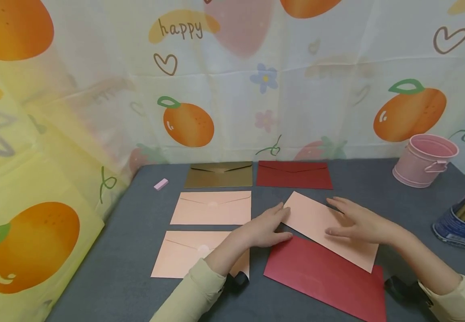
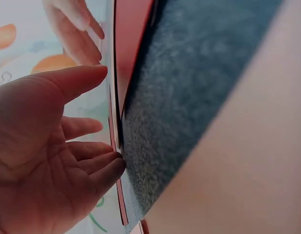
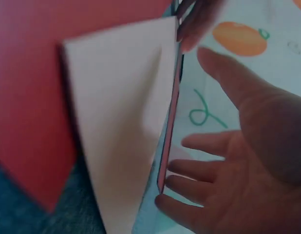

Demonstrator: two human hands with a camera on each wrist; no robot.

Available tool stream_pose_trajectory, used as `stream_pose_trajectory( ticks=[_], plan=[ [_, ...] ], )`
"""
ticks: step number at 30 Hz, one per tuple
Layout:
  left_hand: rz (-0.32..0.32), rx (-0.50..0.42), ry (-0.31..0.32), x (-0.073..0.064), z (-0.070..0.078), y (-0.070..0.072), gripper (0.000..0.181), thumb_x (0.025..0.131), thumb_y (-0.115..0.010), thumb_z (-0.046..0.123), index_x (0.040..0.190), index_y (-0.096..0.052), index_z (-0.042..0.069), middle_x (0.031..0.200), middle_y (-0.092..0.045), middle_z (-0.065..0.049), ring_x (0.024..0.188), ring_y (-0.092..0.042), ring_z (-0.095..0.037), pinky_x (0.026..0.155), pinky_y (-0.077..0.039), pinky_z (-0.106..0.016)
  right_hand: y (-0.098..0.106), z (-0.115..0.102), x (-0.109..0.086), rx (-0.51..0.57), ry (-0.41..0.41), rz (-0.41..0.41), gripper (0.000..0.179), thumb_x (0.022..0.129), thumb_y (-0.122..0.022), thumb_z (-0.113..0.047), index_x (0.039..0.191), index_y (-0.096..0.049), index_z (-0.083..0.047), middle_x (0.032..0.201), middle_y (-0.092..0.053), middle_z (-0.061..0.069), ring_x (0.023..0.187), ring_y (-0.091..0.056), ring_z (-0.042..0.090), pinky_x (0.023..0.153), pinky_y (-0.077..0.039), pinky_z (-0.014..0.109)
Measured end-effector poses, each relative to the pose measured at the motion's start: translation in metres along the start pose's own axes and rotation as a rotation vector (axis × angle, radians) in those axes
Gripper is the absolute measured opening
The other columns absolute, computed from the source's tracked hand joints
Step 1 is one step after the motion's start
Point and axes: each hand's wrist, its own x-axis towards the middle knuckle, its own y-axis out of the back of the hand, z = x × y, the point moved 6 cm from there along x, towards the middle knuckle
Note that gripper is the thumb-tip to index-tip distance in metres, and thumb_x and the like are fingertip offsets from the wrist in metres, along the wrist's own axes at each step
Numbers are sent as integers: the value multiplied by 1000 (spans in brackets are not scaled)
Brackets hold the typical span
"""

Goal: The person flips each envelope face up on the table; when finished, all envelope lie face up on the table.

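A plain pink envelope (image 1: 325,228) lies slanted across the upper part of a red envelope (image 1: 329,279) in the head view. My left hand (image 1: 262,228) is at the pink envelope's left end, its fingertips by that edge and its thumb by the red one's upper corner. Over the pink envelope's right half, my right hand (image 1: 359,221) has its fingers spread and grips nothing; whether it touches the paper I cannot tell. In the right wrist view, the pale envelope (image 3: 116,117) sits beside the relaxed right fingers (image 3: 199,190).
Left of the hands are two pink envelopes with flaps, an upper one (image 1: 212,210) and a lower one (image 1: 176,257) partly behind the left arm. Farther back lie a gold envelope (image 1: 218,176) and a dark red envelope (image 1: 294,174). A pink bucket (image 1: 421,165), blue container (image 1: 459,230) and small pink block (image 1: 161,184) stand around.
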Motion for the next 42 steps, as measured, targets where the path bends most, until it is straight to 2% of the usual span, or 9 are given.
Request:
stream_pose_trajectory(
  ticks=[7,11,17,23,30,37,42],
  plan=[
    [-33,90,-45,-1,3,-5,67,100,-55,35,153,-28,6,160,-18,-13,148,-15,-22,116,-20,-29,-12,-1,-25,11,-22,-105,104,78,-75,-54,150,-28,5,154,-13,34,139,-9,56,102,-21,72],
    [-61,138,-67,0,3,-9,64,101,-52,38,154,-29,11,161,-18,-9,148,-11,-19,116,-18,-29,-16,3,-33,-2,-46,-133,108,76,-76,-56,151,-26,4,155,-11,34,139,-8,56,103,-20,71],
    [-84,166,-58,-1,3,-10,63,101,-51,40,154,-30,15,161,-19,-6,148,-11,-18,116,-17,-29,-18,6,-36,-30,-44,-143,107,77,-76,-56,151,-27,4,154,-13,35,138,-11,57,103,-22,70],
    [-68,185,-53,0,3,-10,61,100,-53,39,153,-34,15,160,-24,-6,148,-16,-19,116,-20,-30,-16,8,-34,-120,-46,-165,105,77,-74,-59,150,-31,3,152,-20,35,137,-22,55,100,-30,68],
    [-29,203,-85,-1,5,-7,57,99,-58,36,148,-42,13,155,-34,-8,144,-27,-20,113,-27,-28,-17,3,-33,-204,-6,-186,96,76,-79,-44,146,-36,7,149,-27,35,134,-33,52,97,-39,62],
    [23,195,-132,-1,6,-4,50,97,-61,32,142,-51,11,148,-44,-9,138,-37,-21,109,-32,-24,-19,-2,-31,-249,-56,-191,99,70,-79,-38,147,-35,7,151,-30,31,136,-30,51,98,-34,67],
    [38,201,-141,-3,7,-2,48,97,-61,31,140,-53,11,148,-45,-8,137,-38,-20,109,-32,-23,-18,-6,-30,-257,-59,-213,101,67,-80,-35,148,-33,4,148,-34,30,133,-33,53,97,-36,65]
  ],
)
